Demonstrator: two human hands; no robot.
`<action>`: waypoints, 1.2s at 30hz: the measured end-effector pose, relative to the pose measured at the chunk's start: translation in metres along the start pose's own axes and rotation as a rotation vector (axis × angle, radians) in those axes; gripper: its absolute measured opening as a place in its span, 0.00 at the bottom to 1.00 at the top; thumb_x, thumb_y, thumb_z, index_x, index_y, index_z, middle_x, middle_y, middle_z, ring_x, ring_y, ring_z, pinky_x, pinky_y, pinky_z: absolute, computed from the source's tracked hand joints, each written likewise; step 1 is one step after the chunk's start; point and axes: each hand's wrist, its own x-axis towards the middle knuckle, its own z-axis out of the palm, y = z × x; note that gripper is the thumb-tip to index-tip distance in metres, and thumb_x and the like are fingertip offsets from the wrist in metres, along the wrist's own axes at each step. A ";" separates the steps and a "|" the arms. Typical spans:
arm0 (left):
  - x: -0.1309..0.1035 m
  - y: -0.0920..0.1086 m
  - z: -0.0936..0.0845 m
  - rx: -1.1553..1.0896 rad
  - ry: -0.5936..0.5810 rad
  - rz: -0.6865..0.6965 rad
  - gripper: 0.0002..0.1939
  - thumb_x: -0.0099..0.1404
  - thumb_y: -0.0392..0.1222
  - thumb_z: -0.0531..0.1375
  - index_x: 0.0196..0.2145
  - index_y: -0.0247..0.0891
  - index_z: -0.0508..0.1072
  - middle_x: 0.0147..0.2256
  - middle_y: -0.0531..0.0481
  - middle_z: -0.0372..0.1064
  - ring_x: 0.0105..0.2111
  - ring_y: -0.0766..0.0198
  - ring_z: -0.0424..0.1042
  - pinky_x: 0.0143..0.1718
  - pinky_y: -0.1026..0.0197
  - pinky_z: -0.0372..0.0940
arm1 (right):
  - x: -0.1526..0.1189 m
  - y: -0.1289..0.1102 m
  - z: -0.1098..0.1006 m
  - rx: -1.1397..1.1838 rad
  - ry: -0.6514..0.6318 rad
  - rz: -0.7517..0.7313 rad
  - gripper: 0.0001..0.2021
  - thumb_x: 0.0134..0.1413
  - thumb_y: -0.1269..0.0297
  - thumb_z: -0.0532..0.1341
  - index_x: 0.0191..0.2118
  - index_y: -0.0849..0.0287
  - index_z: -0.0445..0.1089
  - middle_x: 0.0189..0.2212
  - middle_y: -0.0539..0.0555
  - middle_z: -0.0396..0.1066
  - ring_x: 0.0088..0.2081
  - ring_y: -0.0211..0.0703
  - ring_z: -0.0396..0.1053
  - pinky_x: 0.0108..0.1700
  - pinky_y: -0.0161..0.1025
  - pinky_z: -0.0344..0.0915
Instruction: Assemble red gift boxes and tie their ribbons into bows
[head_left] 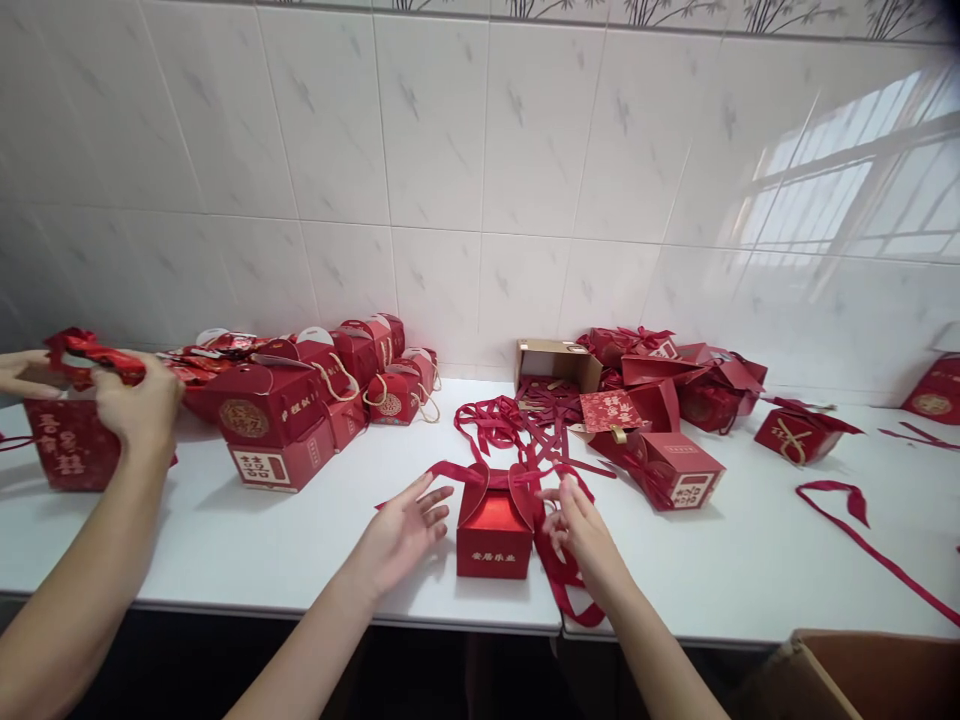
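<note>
A small red gift box [493,552] with gold lettering stands upright near the table's front edge. Its top flaps are folded up, and a red ribbon [457,470] runs through them, stretching out to both sides. My left hand [401,530] pinches the ribbon's left part between thumb and forefinger, the other fingers loosely spread beside the box. On the right side, my right hand [577,525] pinches the other part of the ribbon, its fingers curled. More ribbon [559,575] hangs and lies in loops between the box and my right hand.
Stacked red boxes [274,425] stand left of centre. A co-worker's hands [142,405] handle a red bag-like box [71,440] at far left. Cut ribbons, an open carton [555,365] and tumbled boxes [686,470] lie behind right. A cardboard box [870,675] is at lower right.
</note>
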 end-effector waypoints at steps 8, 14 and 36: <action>0.009 0.012 0.000 -0.395 0.099 -0.030 0.13 0.69 0.37 0.51 0.33 0.35 0.74 0.28 0.48 0.69 0.28 0.68 0.72 0.27 0.66 0.67 | 0.017 -0.009 -0.004 0.479 0.156 0.032 0.15 0.39 0.57 0.71 0.35 0.54 0.73 0.27 0.47 0.71 0.26 0.32 0.67 0.27 0.30 0.66; 0.014 0.037 -0.002 -0.387 0.138 0.298 0.08 0.64 0.34 0.57 0.34 0.37 0.77 0.33 0.51 0.73 0.30 0.71 0.70 0.29 0.69 0.65 | 0.023 -0.034 -0.007 0.357 0.242 -0.171 0.16 0.37 0.60 0.73 0.36 0.55 0.76 0.29 0.46 0.73 0.27 0.30 0.66 0.29 0.29 0.64; 0.008 0.125 0.077 -0.081 -0.246 0.659 0.10 0.54 0.42 0.66 0.33 0.36 0.78 0.27 0.51 0.72 0.30 0.65 0.70 0.37 0.61 0.63 | 0.035 -0.139 0.063 -0.108 -0.177 -0.628 0.12 0.50 0.54 0.65 0.35 0.59 0.73 0.24 0.49 0.72 0.27 0.37 0.70 0.30 0.35 0.68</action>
